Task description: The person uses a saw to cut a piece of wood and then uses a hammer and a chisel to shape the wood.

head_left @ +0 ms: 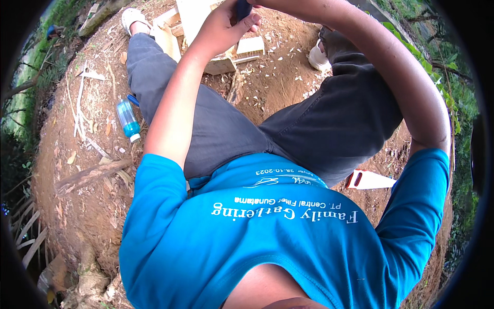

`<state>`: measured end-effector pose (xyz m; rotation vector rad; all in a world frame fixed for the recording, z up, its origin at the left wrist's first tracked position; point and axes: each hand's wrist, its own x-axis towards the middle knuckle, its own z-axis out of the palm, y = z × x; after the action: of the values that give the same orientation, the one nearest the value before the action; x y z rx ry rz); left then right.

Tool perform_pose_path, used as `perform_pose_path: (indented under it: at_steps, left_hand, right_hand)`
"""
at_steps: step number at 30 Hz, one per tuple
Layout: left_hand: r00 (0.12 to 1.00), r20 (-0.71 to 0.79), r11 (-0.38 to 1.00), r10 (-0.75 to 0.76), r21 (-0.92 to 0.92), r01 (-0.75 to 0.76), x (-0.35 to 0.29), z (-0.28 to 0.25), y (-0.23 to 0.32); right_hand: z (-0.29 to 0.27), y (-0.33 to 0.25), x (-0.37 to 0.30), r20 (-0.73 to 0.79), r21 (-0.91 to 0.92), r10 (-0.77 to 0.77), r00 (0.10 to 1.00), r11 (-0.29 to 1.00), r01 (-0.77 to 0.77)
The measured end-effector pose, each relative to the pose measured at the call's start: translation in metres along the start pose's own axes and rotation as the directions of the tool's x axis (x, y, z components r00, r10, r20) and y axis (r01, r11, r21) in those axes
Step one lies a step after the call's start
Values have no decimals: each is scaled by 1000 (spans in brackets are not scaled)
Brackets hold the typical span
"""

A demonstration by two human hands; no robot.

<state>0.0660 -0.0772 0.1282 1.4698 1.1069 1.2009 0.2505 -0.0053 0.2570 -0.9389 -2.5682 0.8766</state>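
Note:
My left hand [229, 28] is at the top of the view, its fingers wrapped round a dark blue object [243, 9]. The upper edge cuts that object off, so its kind does not show. From the other side my right hand [275, 2] comes close to the same object. Most of it lies beyond the upper edge, and its fingers are not clear enough to read. Below and behind my left hand are pale wooden boards [191, 19] and a short wood block [250, 46], on the ground between my feet.
A clear bottle with a blue lower part [127, 121] lies left of my left leg. A branch [92, 175] is nearer on that side. By my right sleeve rests a flat white and red-orange object [371, 180], partly hidden. Wood chips litter the brown soil; plants edge both sides.

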Motion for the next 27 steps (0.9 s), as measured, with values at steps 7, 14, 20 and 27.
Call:
perform_pose_path:
  at_steps: [7, 14, 20, 27]
  left_hand:
    - [908, -182, 916, 376, 221, -335, 13, 8, -16]
    - [992, -107, 992, 69, -102, -80, 1, -8, -16]
    - [984, -127, 984, 125, -112, -139, 5, 2, -19]
    - [976, -158, 985, 152, -59, -163, 4, -1, -15]
  right_hand:
    - [-4, -5, 1, -78, -100, -48, 996, 994, 40]
    - [-27, -10, -10, -117, 132, 254, 960, 962, -238]
    - [-43, 2, -29, -94, 96, 402, 911, 914, -394]
    - [-38, 3, -25, -34, 87, 406, 913, 911, -402]
